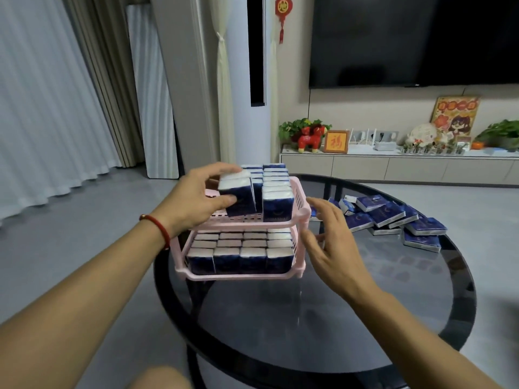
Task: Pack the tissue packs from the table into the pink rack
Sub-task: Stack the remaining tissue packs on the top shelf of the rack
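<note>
Carefully seating tissue pack (238, 199), left hand (196, 196) fingers (224, 203) clamped, into pink rack (300, 214); right hand (334, 234) spread, empty, steadying beside.

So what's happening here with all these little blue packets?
A person is filling a pink rack with tissue packs. The left hand grips one pack at the top shelf, where rows already stand upright. The right hand is open beside the rack, holding nothing. The bottom shelf looks full. A loose pile of packs lies on the round glass table, not yet packed.
</note>
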The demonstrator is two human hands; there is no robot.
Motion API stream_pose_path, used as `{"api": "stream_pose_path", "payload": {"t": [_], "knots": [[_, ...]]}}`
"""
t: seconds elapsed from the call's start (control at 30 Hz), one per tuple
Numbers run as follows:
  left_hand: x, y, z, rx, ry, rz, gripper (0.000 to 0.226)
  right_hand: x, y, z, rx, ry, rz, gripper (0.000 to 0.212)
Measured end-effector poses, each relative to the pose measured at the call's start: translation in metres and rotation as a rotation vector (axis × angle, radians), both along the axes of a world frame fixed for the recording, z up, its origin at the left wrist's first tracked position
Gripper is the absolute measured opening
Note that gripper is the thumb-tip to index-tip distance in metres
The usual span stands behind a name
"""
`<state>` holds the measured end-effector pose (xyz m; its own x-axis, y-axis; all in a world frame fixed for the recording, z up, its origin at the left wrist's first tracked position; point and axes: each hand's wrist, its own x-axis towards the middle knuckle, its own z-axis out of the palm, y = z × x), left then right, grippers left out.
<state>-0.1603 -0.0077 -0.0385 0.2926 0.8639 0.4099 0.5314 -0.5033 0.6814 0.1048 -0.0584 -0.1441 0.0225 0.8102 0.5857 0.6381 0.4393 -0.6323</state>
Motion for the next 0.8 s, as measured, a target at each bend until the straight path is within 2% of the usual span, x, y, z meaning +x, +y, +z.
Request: {"api": "stream_pose_path", "payload": {"t": [0.27,0.4,0.53,0.7,0.8], "knots": [[0.014,0.032,-0.031,-0.083,0.013,-0.020,0.050,-0.008,0.005,-0.010,-0.086,0.051,-0.004,0.063],[0.012,0.033,-0.032,-0.083,0.083,-0.011,0.070,-0.014,0.006,-0.013,-0.167,0.147,-0.007,0.071],[0.013,0.032,-0.033,-0.019,0.205,0.004,0.078,-0.018,0.010,-0.015,-0.192,0.105,-0.059,0.068],[0.019,0.030,-0.032,0.092,0.227,0.062,0.073,-0.017,0.015,-0.016,-0.176,0.142,-0.069,0.057],[0.023,0.030,-0.035,0.085,0.173,0.083,0.071,-0.013,0.016,-0.014,-0.170,0.167,-0.036,0.052]]}}
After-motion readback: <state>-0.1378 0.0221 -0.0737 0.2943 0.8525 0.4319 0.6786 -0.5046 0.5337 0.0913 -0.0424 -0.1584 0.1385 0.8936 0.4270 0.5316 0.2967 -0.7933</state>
